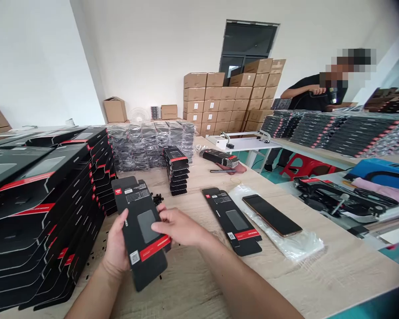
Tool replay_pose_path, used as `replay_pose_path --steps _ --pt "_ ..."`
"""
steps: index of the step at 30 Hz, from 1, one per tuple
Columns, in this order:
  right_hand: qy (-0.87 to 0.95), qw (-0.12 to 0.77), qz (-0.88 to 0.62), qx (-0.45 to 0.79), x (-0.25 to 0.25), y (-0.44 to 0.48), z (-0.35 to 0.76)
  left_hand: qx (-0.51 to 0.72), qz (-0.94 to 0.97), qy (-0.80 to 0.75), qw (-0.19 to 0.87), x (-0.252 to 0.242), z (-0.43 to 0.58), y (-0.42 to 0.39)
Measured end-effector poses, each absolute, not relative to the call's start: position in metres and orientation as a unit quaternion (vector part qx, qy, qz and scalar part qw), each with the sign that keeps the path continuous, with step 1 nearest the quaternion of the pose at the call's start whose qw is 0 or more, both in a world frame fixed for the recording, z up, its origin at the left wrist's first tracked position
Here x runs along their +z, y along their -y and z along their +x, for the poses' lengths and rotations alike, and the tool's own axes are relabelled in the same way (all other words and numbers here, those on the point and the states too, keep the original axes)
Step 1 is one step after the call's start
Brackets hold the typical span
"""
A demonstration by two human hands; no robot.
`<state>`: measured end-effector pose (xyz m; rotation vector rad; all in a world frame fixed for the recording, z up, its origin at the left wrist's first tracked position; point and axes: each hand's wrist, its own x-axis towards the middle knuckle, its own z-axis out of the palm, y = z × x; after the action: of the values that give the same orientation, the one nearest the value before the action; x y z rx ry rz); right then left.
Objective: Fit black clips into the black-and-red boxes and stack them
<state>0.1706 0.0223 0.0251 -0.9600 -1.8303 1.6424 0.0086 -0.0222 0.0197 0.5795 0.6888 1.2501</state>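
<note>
My left hand [116, 246], half-curled, grips one side of a black carton [133, 223]; I pinch the other with my right hand [177, 225], a second carton [223, 218] lying rightward.

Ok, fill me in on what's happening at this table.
A person is holding a black carton in both hands: the left grip is at its left edge, the right grip at its right, thumb over the window. A similar carton lies to the right, beside a phone on a plastic bag. Black boxes are stacked at left. Beyond, a co-worker holds a tool.
</note>
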Motion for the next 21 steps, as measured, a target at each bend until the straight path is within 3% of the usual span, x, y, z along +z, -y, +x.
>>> replay_pose_path --steps 3,8,10,18,21 --pt "0.716 0.226 -0.411 0.516 0.026 -0.02 0.17 0.561 0.247 -0.303 0.729 0.023 0.005 0.023" --pt "0.684 0.461 -0.408 0.392 0.04 -0.023 0.173 0.464 0.231 -0.333 0.788 0.023 0.006 0.024" --pt "0.682 0.487 -0.389 0.384 0.043 -0.024 0.173 0.429 0.239 -0.338 0.803 0.021 0.009 0.026" --pt "0.577 0.473 -0.303 0.593 0.043 -0.043 0.188 0.424 0.257 -0.297 0.816 0.014 0.008 0.027" --pt "0.504 0.495 -0.293 0.644 0.041 -0.047 0.195 0.448 0.253 -0.206 0.832 0.011 0.006 0.023"
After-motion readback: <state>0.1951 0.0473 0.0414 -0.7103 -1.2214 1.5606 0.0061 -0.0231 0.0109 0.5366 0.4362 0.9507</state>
